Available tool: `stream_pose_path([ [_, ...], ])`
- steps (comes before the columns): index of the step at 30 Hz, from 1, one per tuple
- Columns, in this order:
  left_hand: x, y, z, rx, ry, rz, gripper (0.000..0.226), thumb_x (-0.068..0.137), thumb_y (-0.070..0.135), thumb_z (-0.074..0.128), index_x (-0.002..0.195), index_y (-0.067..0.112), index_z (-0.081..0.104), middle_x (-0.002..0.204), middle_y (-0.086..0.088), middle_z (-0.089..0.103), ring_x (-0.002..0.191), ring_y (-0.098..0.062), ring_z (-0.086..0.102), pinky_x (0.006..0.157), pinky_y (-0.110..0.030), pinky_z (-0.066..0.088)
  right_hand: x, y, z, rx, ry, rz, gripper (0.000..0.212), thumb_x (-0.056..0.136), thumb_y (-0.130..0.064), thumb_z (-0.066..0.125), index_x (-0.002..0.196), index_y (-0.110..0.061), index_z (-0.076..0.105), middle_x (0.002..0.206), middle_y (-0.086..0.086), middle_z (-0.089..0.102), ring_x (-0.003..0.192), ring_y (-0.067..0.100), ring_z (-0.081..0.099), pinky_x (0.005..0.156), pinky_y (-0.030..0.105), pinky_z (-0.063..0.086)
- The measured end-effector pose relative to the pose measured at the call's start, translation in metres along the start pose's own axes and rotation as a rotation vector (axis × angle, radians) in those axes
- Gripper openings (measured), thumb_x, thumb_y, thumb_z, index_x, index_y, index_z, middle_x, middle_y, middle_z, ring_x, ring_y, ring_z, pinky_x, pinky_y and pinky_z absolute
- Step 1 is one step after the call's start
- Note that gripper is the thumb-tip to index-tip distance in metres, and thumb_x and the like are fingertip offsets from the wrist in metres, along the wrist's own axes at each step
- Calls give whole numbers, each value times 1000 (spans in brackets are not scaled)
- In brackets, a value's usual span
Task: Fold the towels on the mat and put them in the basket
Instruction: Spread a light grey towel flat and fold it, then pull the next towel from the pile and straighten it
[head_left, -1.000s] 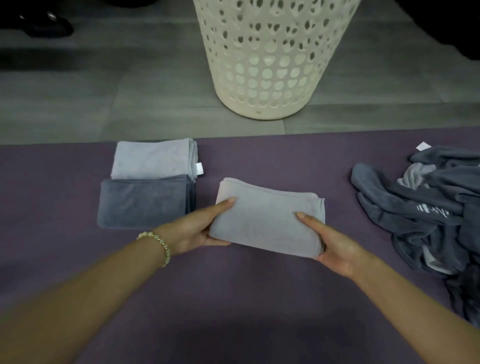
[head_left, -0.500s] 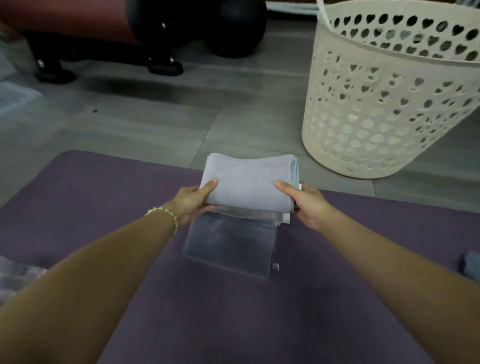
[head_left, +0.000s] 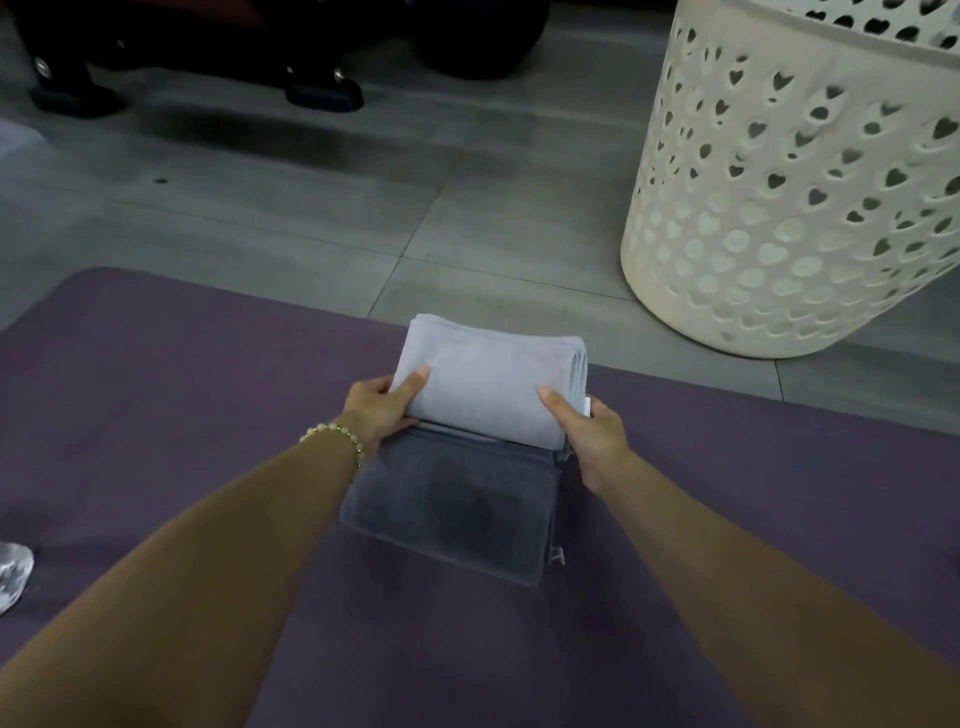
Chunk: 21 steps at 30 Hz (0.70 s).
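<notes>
A folded light grey towel (head_left: 488, 382) sits on top of other folded towels near the far edge of the purple mat (head_left: 156, 415). My left hand (head_left: 382, 408) grips its left end, thumb on top, and my right hand (head_left: 587, 434) grips its right end the same way. A folded dark grey towel (head_left: 452, 506) lies just in front of it, partly under its near edge. The cream basket (head_left: 789, 208) with heart-shaped holes stands on the floor at the right, beyond the mat.
Grey floor tiles (head_left: 260, 208) stretch beyond the mat. Dark furniture legs (head_left: 322, 93) stand at the back left. A crumpled pale object (head_left: 13, 574) lies at the mat's left edge.
Both hands carried the folded light towel left from the middle of the mat onto the stacked towels. The view swung left, so the basket now appears at the right.
</notes>
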<state>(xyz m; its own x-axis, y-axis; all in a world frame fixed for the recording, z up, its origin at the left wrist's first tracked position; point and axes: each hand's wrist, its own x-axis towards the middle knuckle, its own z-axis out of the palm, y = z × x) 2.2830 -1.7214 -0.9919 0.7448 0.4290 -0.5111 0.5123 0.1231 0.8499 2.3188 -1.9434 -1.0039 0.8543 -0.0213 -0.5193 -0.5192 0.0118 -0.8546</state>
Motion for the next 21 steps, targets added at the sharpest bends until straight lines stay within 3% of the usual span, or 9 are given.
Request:
stream_pose_path([
  [2,3,-2,1,26,25,14,48,85,35,68,114,-3,59,111,-11,62,102,-25,62,70,-24,59,0,-1,2,-13,15,3,32,78,-30,78,99,-10,64,95,9,67,74,20,60,45,20,44],
  [5,5,-4,4,119,101,59,49,83,39,69,112,0,61,105,-10,63,102,-29,62,85,-37,56,1,0,6,-57,66,-11,39,75,-30,81,101,-6,64,98,11,67,83,24,62,55,26,50],
  [9,-2,-1,13,172,202,137,49,85,39,68,115,2,59,105,-9,62,93,-24,58,82,-29,48,1,-6,6,-102,140,-2,56,70,-35,84,111,-5,60,106,9,65,96,27,64,84,42,56],
  [11,-7,3,16,207,217,140,55,85,40,67,124,2,54,117,-10,61,100,-24,57,87,-31,46,-1,-9,2,-122,124,-3,60,71,-35,82,117,-6,56,113,9,63,102,28,62,89,45,54],
  [15,-19,14,10,322,261,210,75,88,45,61,144,7,31,144,-11,42,129,-29,44,108,-38,36,-15,-19,-24,-179,61,-36,77,80,-35,76,141,-10,38,139,9,47,123,25,51,100,32,43],
  [21,-70,55,34,769,210,515,60,96,43,45,142,7,34,146,-15,36,132,-35,35,107,-44,32,-58,-63,-115,-461,52,-155,79,83,-42,69,147,-14,32,152,4,35,138,19,36,109,29,30],
])
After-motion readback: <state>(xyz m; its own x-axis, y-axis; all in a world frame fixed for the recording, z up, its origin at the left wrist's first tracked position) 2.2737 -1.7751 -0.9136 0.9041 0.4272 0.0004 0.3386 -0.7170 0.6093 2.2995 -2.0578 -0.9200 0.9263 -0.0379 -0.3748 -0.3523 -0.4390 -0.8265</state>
